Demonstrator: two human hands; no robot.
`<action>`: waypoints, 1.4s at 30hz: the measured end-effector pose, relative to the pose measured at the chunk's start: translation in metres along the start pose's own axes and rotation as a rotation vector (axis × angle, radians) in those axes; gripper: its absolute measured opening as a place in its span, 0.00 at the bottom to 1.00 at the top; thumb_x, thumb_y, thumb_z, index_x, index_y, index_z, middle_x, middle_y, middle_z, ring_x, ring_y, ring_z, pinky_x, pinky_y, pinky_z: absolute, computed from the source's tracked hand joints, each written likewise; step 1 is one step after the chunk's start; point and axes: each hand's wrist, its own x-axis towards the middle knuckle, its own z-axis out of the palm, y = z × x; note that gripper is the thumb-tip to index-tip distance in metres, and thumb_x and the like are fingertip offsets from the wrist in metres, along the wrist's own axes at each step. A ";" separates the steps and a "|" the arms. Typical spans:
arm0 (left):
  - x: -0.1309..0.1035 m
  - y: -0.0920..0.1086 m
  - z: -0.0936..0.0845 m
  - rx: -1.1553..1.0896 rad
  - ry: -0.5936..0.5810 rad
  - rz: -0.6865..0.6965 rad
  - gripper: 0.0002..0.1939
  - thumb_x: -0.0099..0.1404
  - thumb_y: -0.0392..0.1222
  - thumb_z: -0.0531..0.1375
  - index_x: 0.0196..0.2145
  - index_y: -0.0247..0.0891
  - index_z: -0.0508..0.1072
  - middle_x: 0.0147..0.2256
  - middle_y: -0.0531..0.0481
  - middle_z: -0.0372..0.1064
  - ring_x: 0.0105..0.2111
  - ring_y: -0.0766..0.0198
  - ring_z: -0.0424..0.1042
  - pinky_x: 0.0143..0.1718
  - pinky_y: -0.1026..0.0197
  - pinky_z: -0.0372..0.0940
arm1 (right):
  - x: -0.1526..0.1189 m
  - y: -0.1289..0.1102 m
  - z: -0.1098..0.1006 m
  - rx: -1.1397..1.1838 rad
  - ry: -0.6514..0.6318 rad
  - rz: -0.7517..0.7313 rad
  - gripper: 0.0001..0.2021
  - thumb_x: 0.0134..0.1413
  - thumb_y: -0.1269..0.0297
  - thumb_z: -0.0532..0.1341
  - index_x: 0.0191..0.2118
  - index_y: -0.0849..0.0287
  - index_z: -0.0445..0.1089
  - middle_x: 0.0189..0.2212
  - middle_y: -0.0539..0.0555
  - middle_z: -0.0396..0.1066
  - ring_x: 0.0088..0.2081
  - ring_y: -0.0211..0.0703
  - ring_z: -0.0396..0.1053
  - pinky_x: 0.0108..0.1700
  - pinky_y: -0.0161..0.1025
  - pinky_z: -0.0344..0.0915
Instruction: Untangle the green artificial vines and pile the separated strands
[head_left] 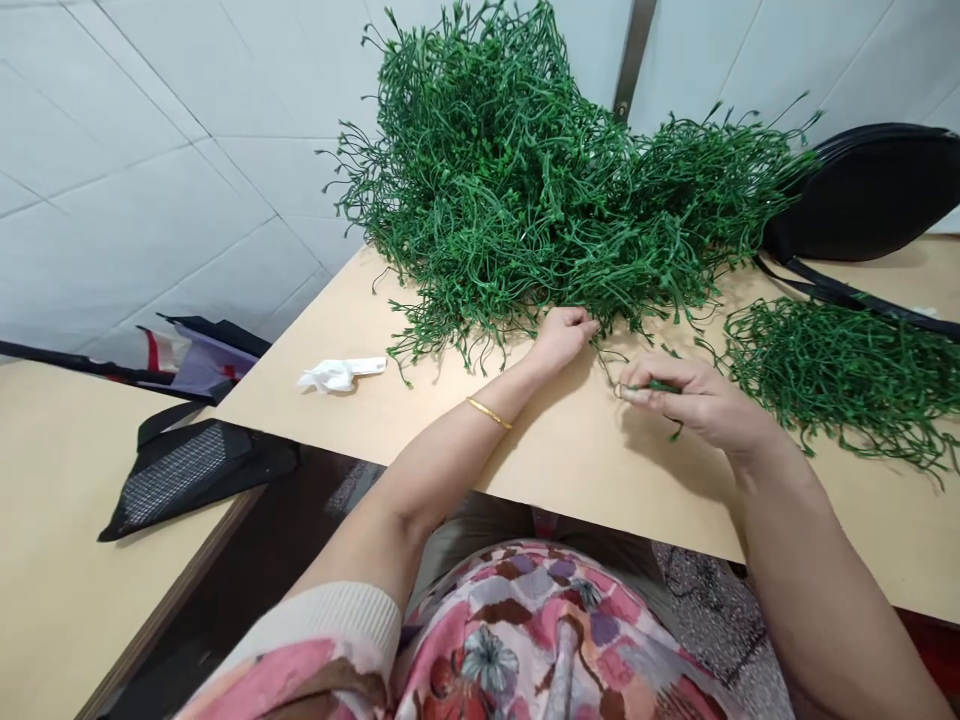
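Stems (663, 386) pinched in right hand (686, 400) near large pile (517, 190), left hand (562, 338) curled at pile's edge, hold unclear: tangling could snag them.

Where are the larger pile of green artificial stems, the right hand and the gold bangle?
Larger pile of green artificial stems (510, 190): head view, on the middle of the heap.
Right hand (684, 392): head view, on the back of the hand.
Gold bangle (489, 412): head view, on the visible band's middle.
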 end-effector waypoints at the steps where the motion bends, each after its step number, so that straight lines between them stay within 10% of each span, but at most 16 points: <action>1: 0.000 0.000 -0.001 0.002 -0.013 0.012 0.13 0.55 0.37 0.57 0.16 0.35 0.60 0.16 0.58 0.49 0.19 0.74 0.47 0.24 0.64 0.42 | 0.000 0.001 -0.001 0.019 0.058 0.017 0.13 0.50 0.55 0.61 0.24 0.58 0.65 0.21 0.48 0.61 0.26 0.36 0.57 0.29 0.36 0.53; 10: -0.009 0.002 -0.015 -0.114 -0.194 0.033 0.12 0.56 0.44 0.59 0.21 0.34 0.65 0.15 0.59 0.49 0.18 0.75 0.46 0.23 0.64 0.40 | 0.010 0.032 -0.011 0.462 0.304 0.213 0.21 0.37 0.47 0.68 0.26 0.57 0.61 0.20 0.47 0.65 0.20 0.31 0.52 0.21 0.32 0.48; 18: -0.014 0.005 -0.014 -0.176 -0.293 -0.015 0.14 0.59 0.45 0.59 0.22 0.34 0.63 0.16 0.57 0.56 0.18 0.75 0.53 0.23 0.66 0.47 | 0.015 0.021 0.007 0.149 0.469 0.165 0.18 0.41 0.51 0.67 0.36 0.58 0.72 0.26 0.48 0.65 0.23 0.33 0.58 0.24 0.35 0.55; 31: -0.018 0.007 -0.009 -0.264 -0.317 -0.029 0.12 0.56 0.42 0.61 0.22 0.33 0.65 0.19 0.54 0.62 0.20 0.73 0.62 0.25 0.66 0.55 | 0.018 0.024 0.019 -0.111 0.278 0.065 0.13 0.51 0.56 0.58 0.23 0.59 0.67 0.19 0.48 0.62 0.25 0.36 0.57 0.30 0.36 0.52; 42: -0.013 0.004 -0.001 -0.211 -0.255 -0.034 0.13 0.54 0.40 0.62 0.18 0.34 0.63 0.15 0.58 0.54 0.18 0.76 0.48 0.22 0.65 0.43 | 0.013 0.012 0.021 -0.372 0.293 0.019 0.17 0.52 0.58 0.56 0.17 0.57 0.53 0.15 0.48 0.53 0.21 0.36 0.51 0.27 0.38 0.47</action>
